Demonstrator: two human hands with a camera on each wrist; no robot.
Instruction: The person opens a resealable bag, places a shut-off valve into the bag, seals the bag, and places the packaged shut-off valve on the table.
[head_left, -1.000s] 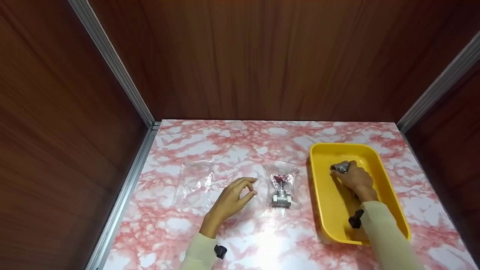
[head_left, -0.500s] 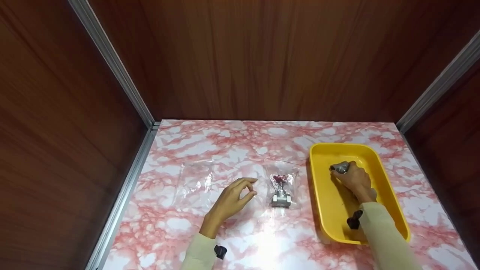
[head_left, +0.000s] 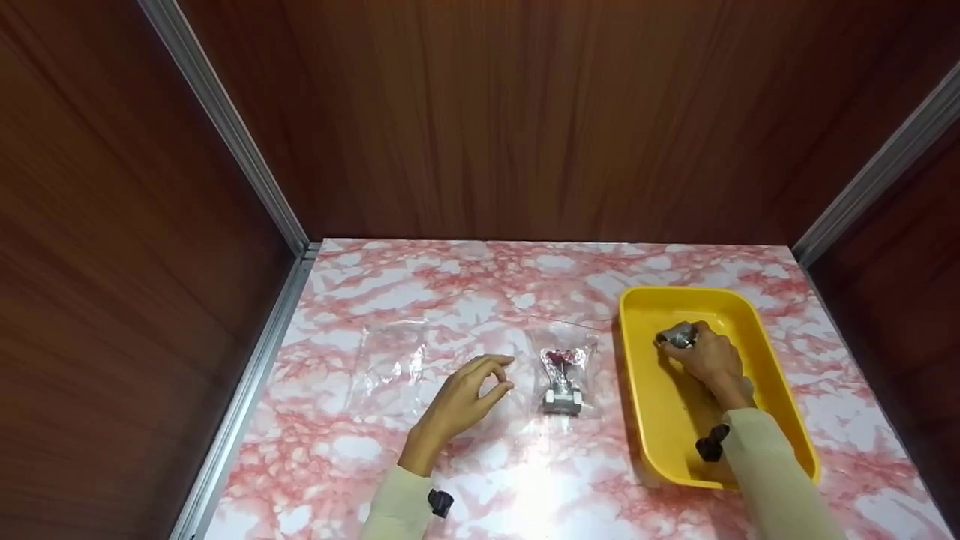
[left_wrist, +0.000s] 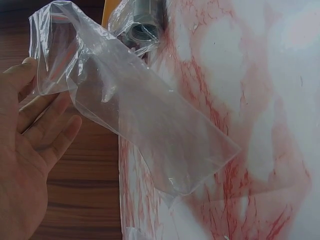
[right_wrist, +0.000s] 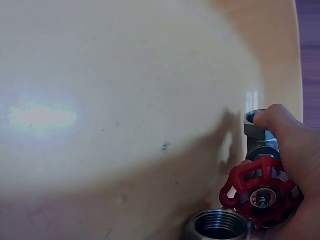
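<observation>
My left hand [head_left: 465,394] is raised over the table's middle. In the left wrist view its fingers pinch the edge of a clear plastic bag [left_wrist: 145,115]. The bag hangs across the view and barely shows in the head view. Inside the yellow tray [head_left: 632,405] my right hand [head_left: 712,364] grips a metal valve [head_left: 679,335]. In the right wrist view the valve has a red handwheel [right_wrist: 262,192], and the thumb lies at its hexagonal end. A threaded metal opening [right_wrist: 220,226] shows below; I cannot tell whether it belongs to the same valve.
Right of my left hand, a bagged valve [head_left: 562,397] with a red handwheel lies on the pink-and-white table [head_left: 480,277]. Another clear bag [head_left: 390,367] lies flat to the left. Brown wood-look panels [head_left: 480,120] with metal posts enclose the back and sides.
The right hand and the valve it grips have shifted slightly left inside the tray. My left hand has stayed nearly still.
</observation>
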